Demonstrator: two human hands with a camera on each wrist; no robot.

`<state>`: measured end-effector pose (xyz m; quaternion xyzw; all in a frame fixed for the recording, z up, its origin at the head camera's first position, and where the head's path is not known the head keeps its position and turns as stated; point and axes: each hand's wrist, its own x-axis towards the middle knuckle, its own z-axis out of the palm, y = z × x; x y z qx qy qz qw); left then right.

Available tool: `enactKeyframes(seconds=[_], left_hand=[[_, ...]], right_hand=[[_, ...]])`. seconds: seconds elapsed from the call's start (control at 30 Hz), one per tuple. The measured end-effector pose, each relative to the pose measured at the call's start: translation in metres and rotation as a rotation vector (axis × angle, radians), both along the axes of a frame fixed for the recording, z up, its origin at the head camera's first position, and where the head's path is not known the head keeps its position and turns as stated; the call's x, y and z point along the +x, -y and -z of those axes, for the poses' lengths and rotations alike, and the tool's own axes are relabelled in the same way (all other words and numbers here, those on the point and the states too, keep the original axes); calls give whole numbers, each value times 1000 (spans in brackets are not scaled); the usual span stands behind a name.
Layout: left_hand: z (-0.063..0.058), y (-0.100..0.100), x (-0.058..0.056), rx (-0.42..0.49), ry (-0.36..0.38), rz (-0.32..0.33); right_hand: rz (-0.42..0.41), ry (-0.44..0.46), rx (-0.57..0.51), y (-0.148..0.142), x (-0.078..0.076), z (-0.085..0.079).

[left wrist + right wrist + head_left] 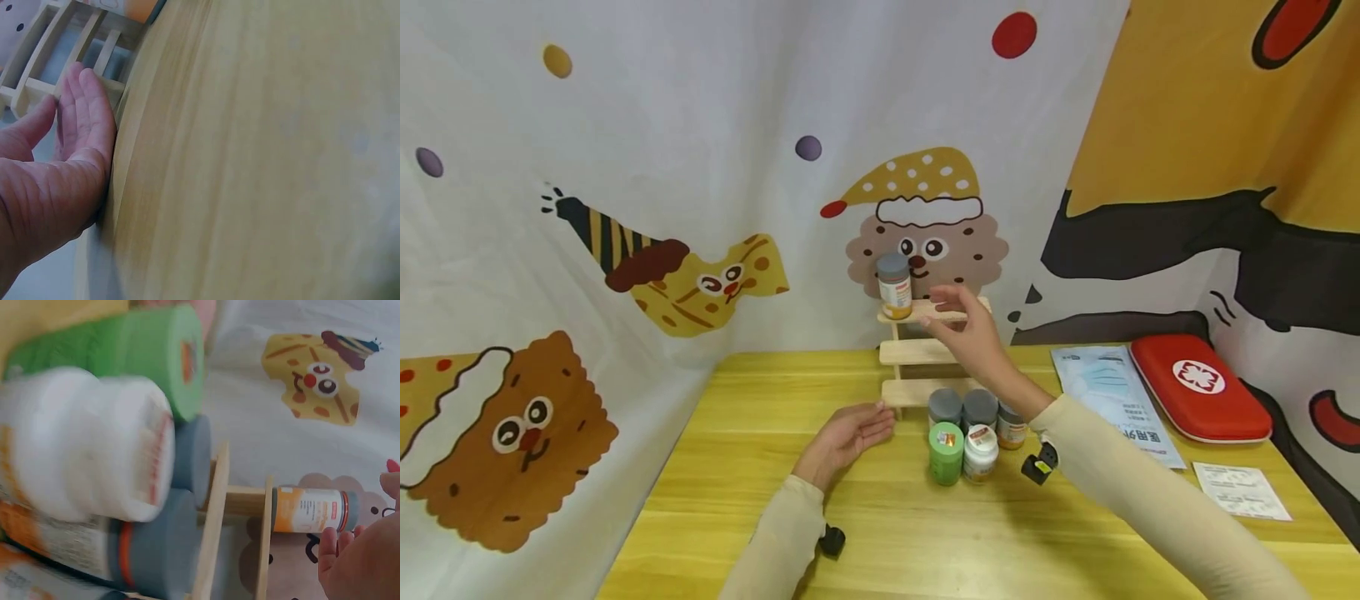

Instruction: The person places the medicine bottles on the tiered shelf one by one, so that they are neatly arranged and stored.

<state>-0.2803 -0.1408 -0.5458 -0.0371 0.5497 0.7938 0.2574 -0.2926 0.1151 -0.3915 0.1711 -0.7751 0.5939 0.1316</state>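
A small wooden three-tier rack [916, 353] stands at the back of the table. On the left end of its top tier sits an upright pill bottle [895, 290] with a grey cap and orange-white label. My right hand [973, 337] hovers just right of that bottle, fingers apart and loosely bent, holding nothing. At the rack's lower left end, the fingertips of my left hand [69, 150] touch or nearly touch the wood, fingers extended. In front of the rack are a green bottle [946, 454], a white bottle [980, 457] and three grey-capped bottles [1011, 429].
To the right lie a blue-white mask packet [1112, 400], a red first-aid case [1202, 387] and a blister sheet [1242, 492]. A printed cloth [737, 150] hangs behind the table. The bottle group stands beneath my right forearm.
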Motion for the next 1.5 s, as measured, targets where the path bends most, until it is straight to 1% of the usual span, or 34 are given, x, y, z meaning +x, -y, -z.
enactKeyframes(seconds=[0.07, 0.23, 0.4, 0.6, 0.73, 0.87, 1.03, 1.1, 1.27, 1.4, 1.5], left_hand=[[0, 0, 0, -2, 5, -1], [0, -1, 2, 1, 24, 0], [1, -1, 2, 9, 14, -6], [0, 0, 2, 4, 16, -17], [-2, 1, 2, 6, 14, -16], [-4, 1, 2, 11, 12, -5], [-6, 1, 3, 13, 10, 16], [-6, 2, 3, 15, 11, 19], [-6, 2, 3, 14, 14, 22], [-5, 2, 2, 10, 20, 12], [-2, 0, 0, 6, 24, 2]], right_hand=[[-5, 0, 0, -6, 10, 4], [12, 26, 12, -20, 38, 13], [2, 49, 2, -35, 65, 25], [0, 113, -81, -42, 101, 39], [6, 135, -129, -43, 119, 48], [49, 153, -134, -44, 129, 58], [156, 199, -45, -47, 138, 70], [181, 225, -14, -46, 142, 74], [192, 273, -4, -44, 148, 81], [201, 298, -7, -42, 147, 86], [216, 338, -12, -41, 146, 90]])
